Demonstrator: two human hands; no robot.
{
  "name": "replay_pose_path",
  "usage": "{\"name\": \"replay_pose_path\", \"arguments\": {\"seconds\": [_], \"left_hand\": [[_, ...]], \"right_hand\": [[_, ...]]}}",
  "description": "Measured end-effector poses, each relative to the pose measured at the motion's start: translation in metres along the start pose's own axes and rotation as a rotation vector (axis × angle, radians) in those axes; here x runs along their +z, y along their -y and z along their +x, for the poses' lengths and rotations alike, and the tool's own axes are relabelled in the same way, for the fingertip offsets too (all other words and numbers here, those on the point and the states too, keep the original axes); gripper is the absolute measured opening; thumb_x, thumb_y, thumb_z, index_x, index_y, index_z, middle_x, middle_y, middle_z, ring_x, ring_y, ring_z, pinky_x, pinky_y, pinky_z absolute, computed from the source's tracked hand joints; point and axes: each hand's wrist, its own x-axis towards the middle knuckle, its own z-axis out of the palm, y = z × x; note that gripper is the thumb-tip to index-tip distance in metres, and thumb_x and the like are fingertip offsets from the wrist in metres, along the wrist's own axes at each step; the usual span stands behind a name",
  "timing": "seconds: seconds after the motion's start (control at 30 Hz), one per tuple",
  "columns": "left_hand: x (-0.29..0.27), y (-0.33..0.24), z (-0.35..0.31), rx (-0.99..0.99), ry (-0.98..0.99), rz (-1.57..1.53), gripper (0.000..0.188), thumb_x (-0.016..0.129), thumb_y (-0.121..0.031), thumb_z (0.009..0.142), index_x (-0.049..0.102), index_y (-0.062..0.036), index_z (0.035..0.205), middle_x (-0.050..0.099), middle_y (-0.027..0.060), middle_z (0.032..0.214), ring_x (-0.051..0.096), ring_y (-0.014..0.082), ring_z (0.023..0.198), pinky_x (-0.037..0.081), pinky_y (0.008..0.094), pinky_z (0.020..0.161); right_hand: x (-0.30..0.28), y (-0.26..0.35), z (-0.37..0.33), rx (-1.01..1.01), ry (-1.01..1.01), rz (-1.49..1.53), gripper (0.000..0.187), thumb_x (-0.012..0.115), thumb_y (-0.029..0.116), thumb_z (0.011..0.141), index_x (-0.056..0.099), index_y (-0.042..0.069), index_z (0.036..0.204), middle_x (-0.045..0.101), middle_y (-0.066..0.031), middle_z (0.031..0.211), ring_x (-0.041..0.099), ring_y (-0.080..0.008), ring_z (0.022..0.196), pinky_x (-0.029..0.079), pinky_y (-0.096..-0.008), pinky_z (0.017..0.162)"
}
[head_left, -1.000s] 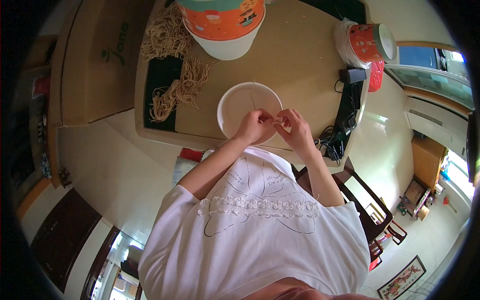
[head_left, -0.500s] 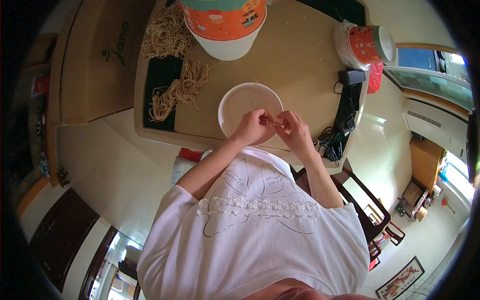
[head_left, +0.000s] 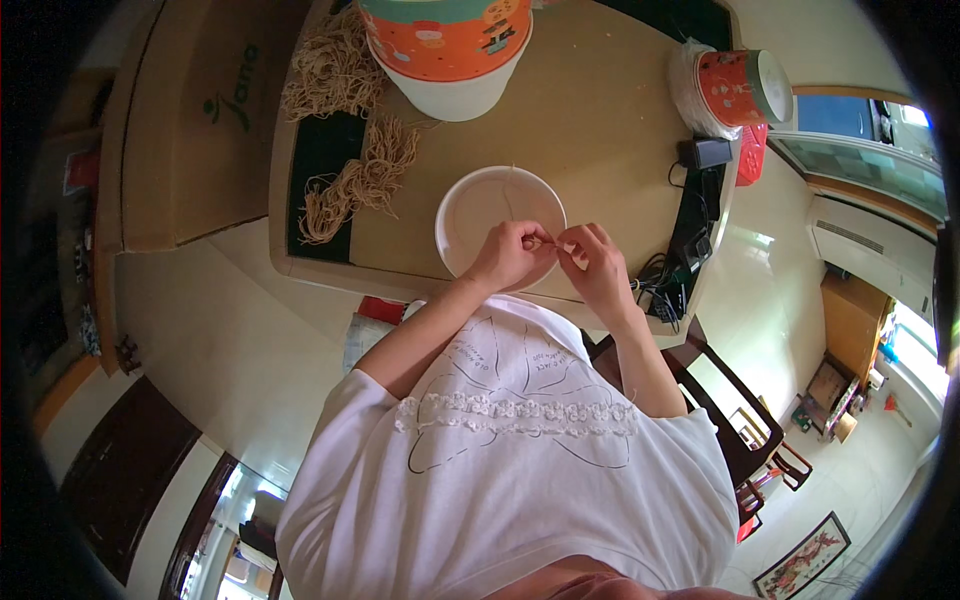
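My left hand (head_left: 508,257) and my right hand (head_left: 597,268) meet over the near rim of a round white tub (head_left: 470,200). Both have their fingers pinched on a thin tan string (head_left: 549,243), stretched across the small gap between the fingertips. Another length of string (head_left: 508,195) runs down inside the tub from its far rim. Whether it joins the piece in my fingers is hard to see. To the left lie two loose bundles of the same crinkled tan string, a nearer one (head_left: 362,180) and a farther one (head_left: 335,65).
A large orange and green patterned tub (head_left: 450,60) stands at the far side. Wrapped patterned tubs (head_left: 735,88) lie at the far right. Black adapters (head_left: 705,153) and coiled cables (head_left: 655,288) line the table's right edge. Left of the table is a big cardboard box (head_left: 200,130).
My fingertips have shifted slightly on the string, and the right hand has come a little closer to the left. The tub and bundles have stayed put.
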Motion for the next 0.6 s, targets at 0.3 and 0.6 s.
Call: {"name": "replay_pose_path", "arguments": {"seconds": [0.3,0.6], "left_hand": [[0.005,0.009,0.001,0.005,-0.001,-0.09,0.014,0.071,-0.014,0.082,0.068,-0.0009,0.088,0.068,0.0039,0.074,0.06,0.0066,0.067,0.049,0.0241,0.063],[0.007,0.021,0.002,-0.004,-0.024,-0.154,0.019,0.071,-0.019,0.082,0.069,-0.0004,0.089,0.069,0.0065,0.077,0.062,0.0092,0.071,0.05,0.0258,0.066]], "right_hand": [[0.001,-0.005,0.001,-0.015,0.063,-0.02,0.013,0.063,0.003,0.079,0.059,0.004,0.092,0.06,-0.0155,0.084,0.063,-0.0327,0.074,0.052,-0.0379,0.064],[-0.008,-0.003,0.001,0.069,0.008,-0.02,0.012,0.065,0.003,0.08,0.06,0.004,0.091,0.061,-0.0126,0.084,0.064,-0.0255,0.071,0.052,-0.0332,0.062]]}}
